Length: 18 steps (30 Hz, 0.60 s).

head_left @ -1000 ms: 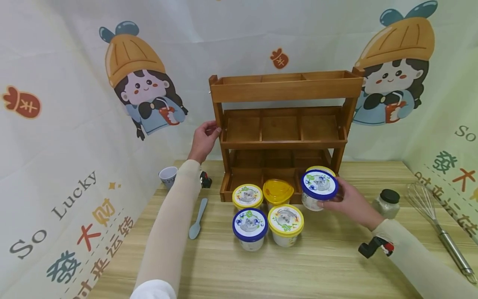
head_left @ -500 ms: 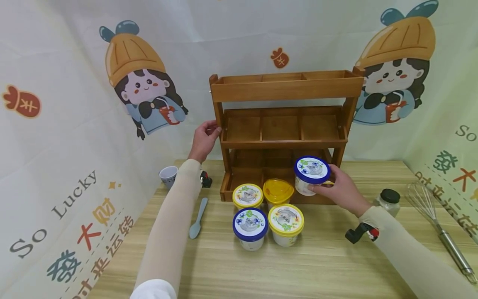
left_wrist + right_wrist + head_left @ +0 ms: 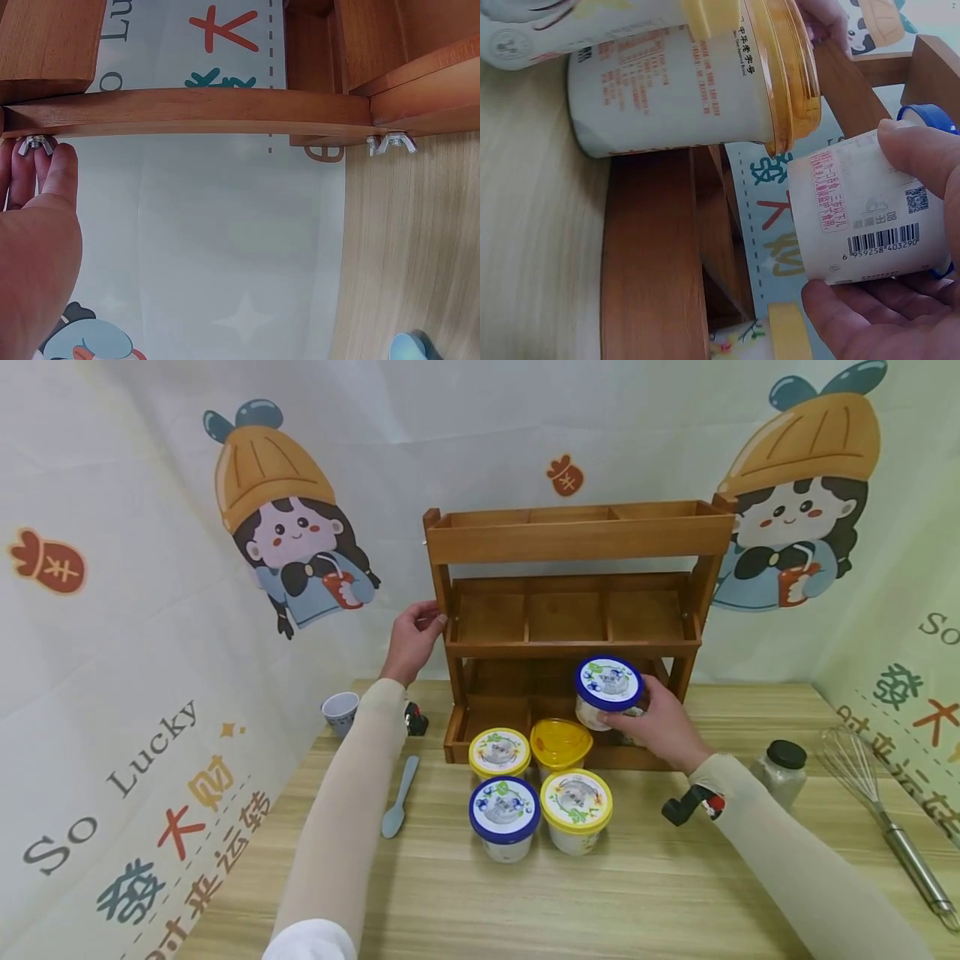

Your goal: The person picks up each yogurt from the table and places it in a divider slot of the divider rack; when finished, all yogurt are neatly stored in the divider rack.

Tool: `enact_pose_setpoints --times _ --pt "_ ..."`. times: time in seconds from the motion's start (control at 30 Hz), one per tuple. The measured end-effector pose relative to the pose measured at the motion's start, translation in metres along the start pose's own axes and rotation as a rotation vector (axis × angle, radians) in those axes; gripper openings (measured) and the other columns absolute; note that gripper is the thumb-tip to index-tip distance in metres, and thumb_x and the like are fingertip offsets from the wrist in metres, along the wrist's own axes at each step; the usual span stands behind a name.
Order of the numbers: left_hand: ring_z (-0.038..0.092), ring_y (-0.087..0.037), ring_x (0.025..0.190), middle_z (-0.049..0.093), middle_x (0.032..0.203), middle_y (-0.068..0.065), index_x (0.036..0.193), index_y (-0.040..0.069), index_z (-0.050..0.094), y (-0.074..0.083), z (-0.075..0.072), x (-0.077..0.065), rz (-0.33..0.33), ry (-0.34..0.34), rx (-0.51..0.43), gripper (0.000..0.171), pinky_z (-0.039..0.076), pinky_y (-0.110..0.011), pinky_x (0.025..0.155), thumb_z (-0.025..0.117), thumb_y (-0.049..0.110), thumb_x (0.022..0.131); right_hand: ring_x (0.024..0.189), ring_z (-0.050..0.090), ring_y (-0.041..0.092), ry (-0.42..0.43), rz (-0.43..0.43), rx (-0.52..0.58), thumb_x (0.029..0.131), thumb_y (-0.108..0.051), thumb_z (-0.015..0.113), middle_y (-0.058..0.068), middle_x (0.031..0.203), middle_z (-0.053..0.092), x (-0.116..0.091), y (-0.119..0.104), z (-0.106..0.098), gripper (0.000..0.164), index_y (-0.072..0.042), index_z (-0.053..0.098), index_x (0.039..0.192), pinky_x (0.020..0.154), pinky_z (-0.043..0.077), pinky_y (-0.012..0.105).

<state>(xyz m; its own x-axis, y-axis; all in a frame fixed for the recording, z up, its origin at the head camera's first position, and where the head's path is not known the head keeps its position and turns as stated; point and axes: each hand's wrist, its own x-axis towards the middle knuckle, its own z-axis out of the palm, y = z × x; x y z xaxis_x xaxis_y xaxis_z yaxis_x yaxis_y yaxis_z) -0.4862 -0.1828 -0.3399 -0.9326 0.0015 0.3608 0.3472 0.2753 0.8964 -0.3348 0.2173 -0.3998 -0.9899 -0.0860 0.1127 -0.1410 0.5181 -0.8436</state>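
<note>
My right hand (image 3: 663,722) grips a white paper tub with a blue lid (image 3: 609,683), held upright in front of the rack's lower right part. In the right wrist view, thumb and fingers lie round the tub's printed side (image 3: 870,217). My left hand (image 3: 412,639) holds the left post of the brown wooden rack (image 3: 577,539); the left wrist view shows its fingers by a wing nut (image 3: 35,144). A yellow-lidded tub (image 3: 791,330) sits by the rack's lower tier, mostly hidden in the head view behind the right hand.
Before the rack stand yellow-lidded tubs (image 3: 498,752) (image 3: 576,802), an amber-lidded tub (image 3: 561,743) and another blue-lidded tub (image 3: 504,810). A blue spoon (image 3: 401,797) and small cup (image 3: 341,713) lie left. A black-capped jar (image 3: 782,768) and whisk (image 3: 877,810) are at right.
My right hand has carried the blue-lidded tub left, up and towards the rack. My left hand has stayed on the post, and the other tubs stand where they were.
</note>
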Motion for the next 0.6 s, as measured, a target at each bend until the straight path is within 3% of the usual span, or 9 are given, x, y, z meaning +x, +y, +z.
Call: enact_pose_setpoints --times 0.27,0.6 --pt "0.060 -0.030 0.132 0.062 0.143 -0.016 0.145 0.005 0.058 0.000 0.000 -0.001 0.008 -0.002 -0.009 0.043 0.051 -0.045 0.114 0.064 0.023 0.107 0.154 0.038 0.045 -0.020 -0.006 0.041 0.093 -0.038 0.082 0.025 0.166 0.036 0.018 0.000 0.015 0.100 0.000 0.023 0.164 0.123 0.038 0.058" --pt "0.060 -0.030 0.132 0.062 0.144 -0.016 0.145 0.005 0.058 0.001 0.000 -0.001 0.011 -0.004 -0.013 0.043 0.051 -0.045 0.114 0.064 0.023 0.107 0.152 0.040 0.045 -0.023 -0.034 0.002 0.093 -0.036 0.083 0.026 0.164 0.037 0.032 0.006 0.033 0.099 0.000 0.022 0.162 0.126 0.032 0.061"
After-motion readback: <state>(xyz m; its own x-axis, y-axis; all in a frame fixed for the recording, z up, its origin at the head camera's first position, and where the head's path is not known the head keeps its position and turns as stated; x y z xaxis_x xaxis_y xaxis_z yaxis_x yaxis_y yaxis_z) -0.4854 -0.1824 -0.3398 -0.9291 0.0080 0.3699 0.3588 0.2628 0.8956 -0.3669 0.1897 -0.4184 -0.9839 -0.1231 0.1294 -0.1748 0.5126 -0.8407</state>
